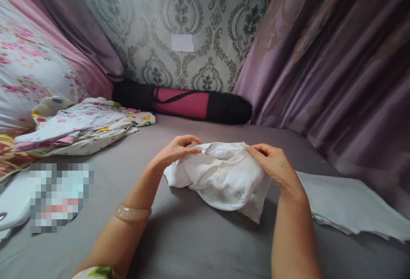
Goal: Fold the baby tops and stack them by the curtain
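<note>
A small white buttoned shirt (221, 178) hangs between my two hands, just over the grey bedsheet, its lower part bunched and partly folded. My left hand (181, 149) pinches the left side of its neckline between thumb and fingers. At the other side of the collar, my right hand (272, 159) grips the fabric the same way. Buttons run down from the neck opening, and a small green print shows low on the front. A pale bangle (133, 212) circles my left wrist.
Patterned baby clothes (92, 119) lie piled at the left beside a floral cloth (28, 53). A flat white stack (352, 200) lies at the right. Along the back wall rests a black and pink long bag (182, 103). Purple curtains (320, 57) hang on the right.
</note>
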`<state>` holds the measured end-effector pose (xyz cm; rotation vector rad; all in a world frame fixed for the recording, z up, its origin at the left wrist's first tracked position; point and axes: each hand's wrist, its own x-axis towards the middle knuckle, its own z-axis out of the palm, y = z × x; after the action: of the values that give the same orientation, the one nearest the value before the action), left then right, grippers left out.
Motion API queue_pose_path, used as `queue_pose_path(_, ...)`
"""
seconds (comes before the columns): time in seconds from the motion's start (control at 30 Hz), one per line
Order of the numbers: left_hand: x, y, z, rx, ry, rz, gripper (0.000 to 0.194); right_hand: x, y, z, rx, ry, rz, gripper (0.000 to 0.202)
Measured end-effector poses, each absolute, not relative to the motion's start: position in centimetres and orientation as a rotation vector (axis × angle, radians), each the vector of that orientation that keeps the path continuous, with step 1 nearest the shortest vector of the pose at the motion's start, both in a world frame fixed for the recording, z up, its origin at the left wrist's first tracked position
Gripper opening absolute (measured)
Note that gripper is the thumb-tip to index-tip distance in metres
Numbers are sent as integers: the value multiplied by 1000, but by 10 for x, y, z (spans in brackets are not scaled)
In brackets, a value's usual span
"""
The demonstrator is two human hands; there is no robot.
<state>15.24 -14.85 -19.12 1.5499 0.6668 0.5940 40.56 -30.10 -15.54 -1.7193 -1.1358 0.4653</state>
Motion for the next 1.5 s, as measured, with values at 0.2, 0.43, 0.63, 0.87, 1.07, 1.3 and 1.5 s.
queue_pose_path(0.2, 154, -151, -192, 1548, 688, 650, 31, 403, -302, -154, -1683, -1201, 456, 45)
queue_pose_path(0.43, 153, -153, -188, 1468, 662, 742, 30, 402, -306, -150, -1646, -1259, 494, 41)
queue_pose_path(0.63, 142, -158, -178, 1499, 592, 934, 25, 394, -315, -139, -1573, -1364, 582, 37)
queue_pose_path(0.87, 130, -159, -173, 1616, 707, 1161, 28, 382, -292, -138, -1516, -1413, 276, 29)
queue_pose_path(1.07, 101, -151, -119, 1903, 708, 920, 36, 393, -280, -125, -1475, -1413, 404, 35)
queue_pose_path(1.3, 60, -143, -54, 1975, 701, 481, 33, 408, -295, -65, -1447, -1560, 810, 45)
queue_pose_path(1.5, 73, -139, -43, 2180, 801, 831, 29, 402, -282, -35, -1670, -1707, 374, 34)
